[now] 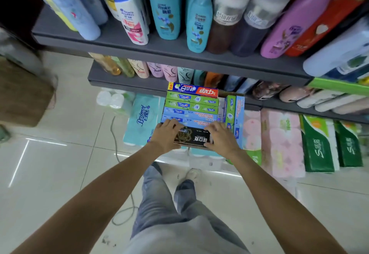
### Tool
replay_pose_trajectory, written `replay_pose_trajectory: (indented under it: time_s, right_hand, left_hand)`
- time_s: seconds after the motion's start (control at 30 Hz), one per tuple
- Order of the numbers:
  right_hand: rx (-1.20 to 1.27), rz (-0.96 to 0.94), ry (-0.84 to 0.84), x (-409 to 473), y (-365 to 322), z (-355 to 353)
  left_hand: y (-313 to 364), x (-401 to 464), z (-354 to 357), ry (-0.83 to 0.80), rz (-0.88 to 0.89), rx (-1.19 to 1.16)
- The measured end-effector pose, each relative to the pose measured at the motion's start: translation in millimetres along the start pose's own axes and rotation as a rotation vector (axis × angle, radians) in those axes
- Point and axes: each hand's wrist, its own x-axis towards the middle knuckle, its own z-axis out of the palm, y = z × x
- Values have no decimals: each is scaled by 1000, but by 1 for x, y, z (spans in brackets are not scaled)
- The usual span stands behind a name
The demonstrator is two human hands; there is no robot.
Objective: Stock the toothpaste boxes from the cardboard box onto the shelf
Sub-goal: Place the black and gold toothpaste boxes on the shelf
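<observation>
Fig.: stocking, head view. L hand [166, 133] and R hand [218, 134] both lie on a black toothpaste box [192, 138], one at each end, fingers curled over its far edge; they grip it betw. them, though how firmly cannot be told. The black box sits nearest the person, at the front of a cardboard box [196, 147], of which only a thin front rim shows. Behind it, lying flat in rows: two blue toothpaste boxes [189, 114], two green toothpaste boxes [192, 100], then a blue-and-red toothpaste box [192, 89] at the far end. More stand on edge along the R side, w/ green and blue faces [234, 113]. The carton rests on tissue packs [142, 117] at floor level. Above: lower shelf [127, 83] w/ small bottles, upper shelf [139, 47] w/ shampoo bottles [164, 7].

Progress (judged): carton looks nearly full; no toothpaste seen on either shelf, so stocking appears barely begun, w/ almost all boxes left to move.
</observation>
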Motion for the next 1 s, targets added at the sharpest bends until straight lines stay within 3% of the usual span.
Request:
replay_pose_trajectory:
  time_s: [0.3,0.63,0.87,1.0]
  right_hand:
    - [-143,-6,32,9,-5,10]
    - [65,36,90,-4,4,17]
    - [441,377,253,-21,-17,35]
    - [958,650,366,-16,-30,33]
  left_hand:
    - [5,23,-3,2,36,50]
    - [-5,33,-18,-119,168,41]
    - [-8,25,-10,-78,182,-26]
    - [-1,21,-10,5,136,-184]
